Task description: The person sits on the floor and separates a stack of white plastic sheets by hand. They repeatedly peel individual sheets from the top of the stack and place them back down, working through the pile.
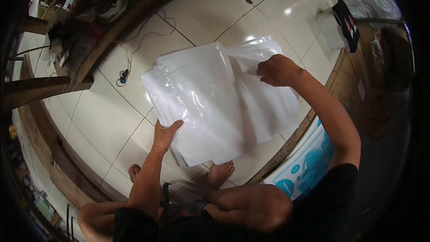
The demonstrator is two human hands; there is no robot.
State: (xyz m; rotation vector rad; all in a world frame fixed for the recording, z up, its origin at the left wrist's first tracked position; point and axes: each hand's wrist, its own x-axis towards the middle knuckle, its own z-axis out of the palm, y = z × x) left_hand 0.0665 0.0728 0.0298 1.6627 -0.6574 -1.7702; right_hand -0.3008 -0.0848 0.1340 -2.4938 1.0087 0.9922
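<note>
A stack of white, glossy plastic bags [197, 103] lies in front of me over the tiled floor. My left hand [165, 135] grips its near left edge, thumb on top and the fingers hidden underneath. To the right, another spread of white plastic bags [268, 112] lies partly beneath the first stack, whose right side rises in a fold and casts a shadow. Over the far part of that spread is my right hand [277, 70], fingers curled in against the plastic. Whatever its fingertips hold is hidden.
Wooden beams [103, 58] run along the left. A thin cord [139, 45] trails across the tiles to a small dark blue object [122, 78]. A blue-and-white package [304, 161] sits by my right arm, near a wooden edge [286, 150]. My bare foot [220, 173] is close to the stack.
</note>
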